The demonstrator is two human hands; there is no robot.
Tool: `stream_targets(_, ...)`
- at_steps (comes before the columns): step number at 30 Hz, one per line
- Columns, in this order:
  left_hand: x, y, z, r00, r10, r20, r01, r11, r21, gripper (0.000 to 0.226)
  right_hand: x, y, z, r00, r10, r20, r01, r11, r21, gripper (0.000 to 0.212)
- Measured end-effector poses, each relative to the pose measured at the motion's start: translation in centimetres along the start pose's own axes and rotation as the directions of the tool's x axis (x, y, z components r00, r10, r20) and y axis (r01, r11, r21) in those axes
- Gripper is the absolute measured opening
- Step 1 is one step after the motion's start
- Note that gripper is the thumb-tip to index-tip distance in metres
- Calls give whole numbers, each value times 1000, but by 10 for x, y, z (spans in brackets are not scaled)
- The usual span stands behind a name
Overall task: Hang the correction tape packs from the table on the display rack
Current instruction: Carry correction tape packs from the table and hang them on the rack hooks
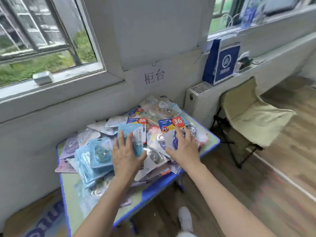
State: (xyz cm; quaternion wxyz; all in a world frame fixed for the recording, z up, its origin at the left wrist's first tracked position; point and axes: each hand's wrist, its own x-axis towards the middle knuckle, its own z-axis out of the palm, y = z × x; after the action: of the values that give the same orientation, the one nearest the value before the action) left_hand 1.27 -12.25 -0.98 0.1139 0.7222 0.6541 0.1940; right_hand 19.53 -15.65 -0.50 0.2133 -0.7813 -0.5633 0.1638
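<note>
A heap of correction tape packs covers a small table with a blue edge. My left hand lies on a light-blue pack, fingers straight on its face and thumb at its lower right edge. My right hand rests with spread fingers on a pack with a blue, yellow and red "36" header. Neither pack is lifted off the heap. No display rack is in view.
The table stands against a white wall under a window sill. A paper sign hangs on the wall. A white radiator, a blue paper bag and a cream folding chair are to the right. Wooden floor lies below.
</note>
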Motion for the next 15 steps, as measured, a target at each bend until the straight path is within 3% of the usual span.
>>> stream_targets(7, -51, 88, 32, 932, 345, 107, -338, 938, -76, 80, -91, 84, -50, 943, 270, -194, -262, 963, 65, 79)
stream_targets(15, -154, 207, 76, 775, 605, 183, -579, 796, -176, 79, -213, 190, -107, 798, 510, -321, -483, 860, 167, 81)
